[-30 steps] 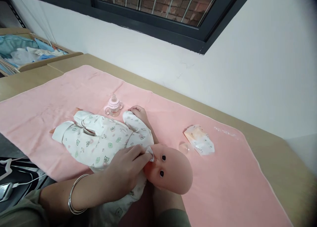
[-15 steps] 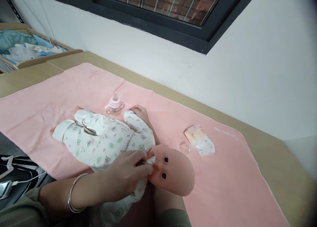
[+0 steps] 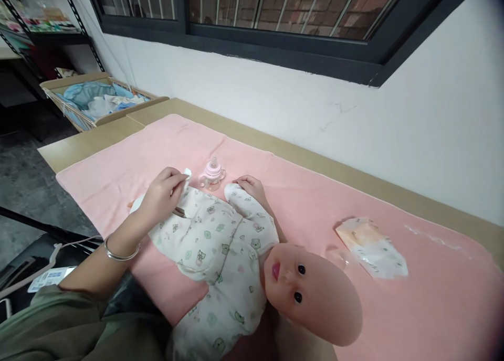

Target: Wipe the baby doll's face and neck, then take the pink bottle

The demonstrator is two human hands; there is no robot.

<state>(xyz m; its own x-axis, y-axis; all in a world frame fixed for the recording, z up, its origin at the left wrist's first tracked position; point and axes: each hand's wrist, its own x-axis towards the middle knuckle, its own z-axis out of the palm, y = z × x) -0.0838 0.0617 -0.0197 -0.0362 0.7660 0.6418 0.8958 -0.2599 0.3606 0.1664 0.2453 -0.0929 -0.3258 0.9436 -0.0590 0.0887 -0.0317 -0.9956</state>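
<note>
Left hand (image 3: 163,194), left of centre: fingers clamped on white cloth (image 3: 187,175). Right hand (image 3: 254,187), centre: fingers' grip unclear. Doll's head (image 3: 323,295), lower right: best cradled on forearm (image 3: 300,336).

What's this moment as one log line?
left hand: pinches white tissue | right hand: at doll's sleeve | doll: face-up | bottle: upright on pink cloth

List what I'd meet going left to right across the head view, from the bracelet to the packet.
Bracelet, left hand, tissue, bottle, right hand, doll's head, packet.
</note>
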